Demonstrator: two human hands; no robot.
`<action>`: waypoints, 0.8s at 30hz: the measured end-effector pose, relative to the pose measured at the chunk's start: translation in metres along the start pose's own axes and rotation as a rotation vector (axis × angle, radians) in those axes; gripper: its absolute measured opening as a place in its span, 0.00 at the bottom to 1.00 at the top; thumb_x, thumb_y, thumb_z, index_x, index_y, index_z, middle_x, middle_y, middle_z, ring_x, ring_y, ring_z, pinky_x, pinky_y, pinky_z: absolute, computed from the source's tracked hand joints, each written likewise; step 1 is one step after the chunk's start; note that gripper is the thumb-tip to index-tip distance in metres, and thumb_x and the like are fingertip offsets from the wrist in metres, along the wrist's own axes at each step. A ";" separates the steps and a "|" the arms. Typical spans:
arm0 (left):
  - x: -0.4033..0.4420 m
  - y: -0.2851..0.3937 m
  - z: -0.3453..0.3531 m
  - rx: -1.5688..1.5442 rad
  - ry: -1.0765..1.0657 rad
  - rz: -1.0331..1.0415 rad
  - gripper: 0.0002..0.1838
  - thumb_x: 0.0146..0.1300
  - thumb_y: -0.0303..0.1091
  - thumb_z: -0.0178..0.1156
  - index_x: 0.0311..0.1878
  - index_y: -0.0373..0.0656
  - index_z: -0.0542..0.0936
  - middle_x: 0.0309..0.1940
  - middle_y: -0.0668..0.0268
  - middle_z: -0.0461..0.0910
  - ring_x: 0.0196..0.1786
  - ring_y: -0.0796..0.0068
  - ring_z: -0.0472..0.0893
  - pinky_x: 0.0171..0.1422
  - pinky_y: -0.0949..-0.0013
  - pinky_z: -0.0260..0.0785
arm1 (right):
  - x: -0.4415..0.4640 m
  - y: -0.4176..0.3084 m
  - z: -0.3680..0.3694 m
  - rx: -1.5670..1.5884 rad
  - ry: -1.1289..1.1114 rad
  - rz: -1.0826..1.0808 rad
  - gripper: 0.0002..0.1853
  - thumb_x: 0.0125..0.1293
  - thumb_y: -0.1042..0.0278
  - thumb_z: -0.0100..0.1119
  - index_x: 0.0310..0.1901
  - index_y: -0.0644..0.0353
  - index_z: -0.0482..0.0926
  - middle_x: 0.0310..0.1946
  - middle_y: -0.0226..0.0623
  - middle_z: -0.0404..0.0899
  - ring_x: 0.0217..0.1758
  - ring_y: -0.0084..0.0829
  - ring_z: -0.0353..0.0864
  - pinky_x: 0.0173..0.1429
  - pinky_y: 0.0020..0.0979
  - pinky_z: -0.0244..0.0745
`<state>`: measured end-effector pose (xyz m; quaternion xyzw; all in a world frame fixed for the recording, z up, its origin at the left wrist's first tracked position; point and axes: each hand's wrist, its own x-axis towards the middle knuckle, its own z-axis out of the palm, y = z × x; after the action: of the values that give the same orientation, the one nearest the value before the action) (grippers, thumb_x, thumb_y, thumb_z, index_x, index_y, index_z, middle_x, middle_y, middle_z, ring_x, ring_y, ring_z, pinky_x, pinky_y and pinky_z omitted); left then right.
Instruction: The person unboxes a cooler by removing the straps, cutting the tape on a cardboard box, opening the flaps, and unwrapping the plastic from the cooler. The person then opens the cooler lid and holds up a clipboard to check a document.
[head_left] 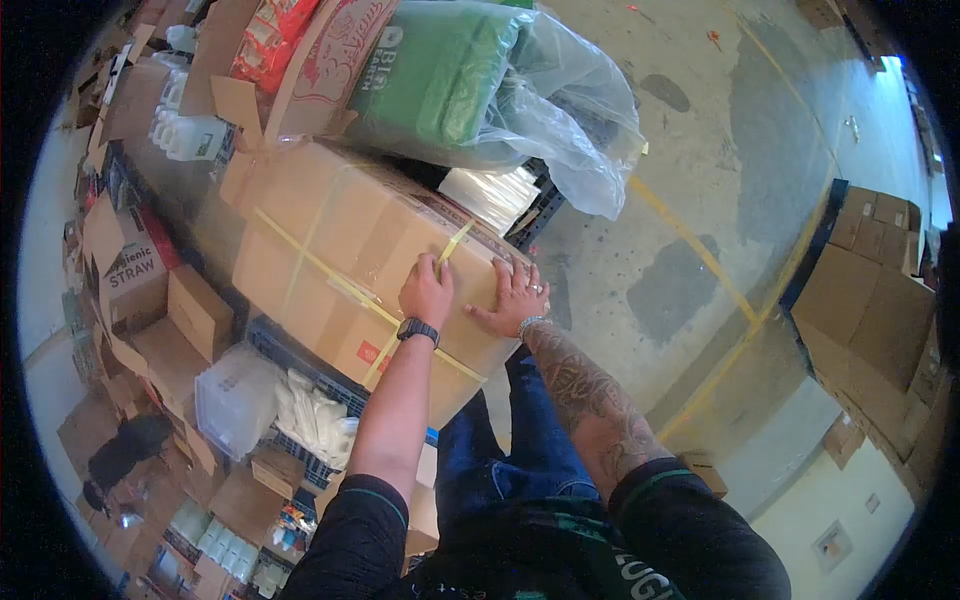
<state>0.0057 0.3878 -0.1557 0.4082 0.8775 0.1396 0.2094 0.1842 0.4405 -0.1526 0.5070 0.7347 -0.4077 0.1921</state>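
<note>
A large cardboard box (300,215) bound with crossing yellow straps fills the space in front of me. My left hand (428,293), with a dark watch at the wrist, is closed around one yellow strap (457,240) on the top of the box. Fingers spread, my right hand (515,297) lies on the box near its right edge. A small red label (368,352) shows on the side nearer me. Whatever lies beneath my left fingers is hidden.
Beyond the box stands a green bin (440,75) partly covered by a clear plastic bag (575,110). An open carton (150,265) marked STRAW and a clear plastic tub (237,400) are at left. Stacked cartons (865,300) stand far right. Yellow lines (695,245) cross the concrete floor.
</note>
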 end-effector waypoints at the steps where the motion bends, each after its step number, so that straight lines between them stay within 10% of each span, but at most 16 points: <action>1: 0.000 0.001 -0.001 0.025 -0.017 0.005 0.12 0.71 0.43 0.61 0.47 0.46 0.78 0.41 0.57 0.84 0.42 0.47 0.85 0.44 0.48 0.78 | 0.000 0.000 0.001 0.000 0.004 0.002 0.63 0.51 0.14 0.59 0.83 0.40 0.49 0.84 0.49 0.43 0.86 0.64 0.34 0.79 0.75 0.35; 24: -0.007 -0.010 0.020 -0.322 0.168 -0.264 0.14 0.72 0.40 0.59 0.40 0.37 0.81 0.35 0.51 0.86 0.37 0.51 0.86 0.44 0.53 0.77 | 0.002 0.003 0.003 0.002 0.021 -0.003 0.63 0.50 0.13 0.59 0.82 0.41 0.51 0.84 0.50 0.45 0.85 0.65 0.36 0.79 0.75 0.36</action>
<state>0.0127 0.3773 -0.1757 0.2378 0.9041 0.2829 0.2145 0.1854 0.4399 -0.1573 0.5104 0.7371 -0.4032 0.1831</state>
